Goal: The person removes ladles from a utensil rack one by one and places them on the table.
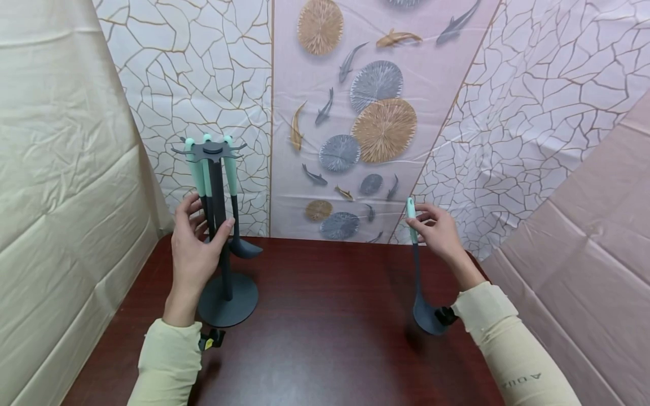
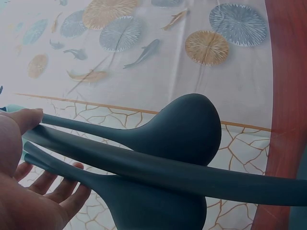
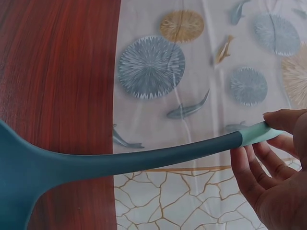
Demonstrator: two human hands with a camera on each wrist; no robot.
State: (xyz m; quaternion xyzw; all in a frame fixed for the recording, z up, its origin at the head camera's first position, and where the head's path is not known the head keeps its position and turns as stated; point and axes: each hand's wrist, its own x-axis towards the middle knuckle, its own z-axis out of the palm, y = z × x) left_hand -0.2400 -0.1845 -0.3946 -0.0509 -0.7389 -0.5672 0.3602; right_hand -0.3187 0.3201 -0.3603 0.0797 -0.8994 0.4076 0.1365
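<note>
In the head view, a dark round-based utensil stand (image 1: 227,301) stands at left, with several mint-handled dark kitchen utensils hanging from its top. My left hand (image 1: 195,248) grips around its pole and the hanging utensils, thumb in front and fingers behind. A ladle with a mint handle (image 1: 231,176) hangs on the stand's right side. Two broad dark utensil heads (image 2: 182,132) show beside the pole (image 2: 240,184) in the left wrist view. At right, my right hand (image 1: 439,228) pinches a second ladle (image 1: 425,316) by its mint handle, bowl down over the table.
The dark red wooden table (image 1: 325,321) reaches back to a patterned cloth wall (image 1: 345,169) with fish and round leaf prints. Beige cloth (image 1: 66,186) hangs at the left and pinkish cloth (image 1: 584,237) at the right. Small dark cameras sit at both wrists.
</note>
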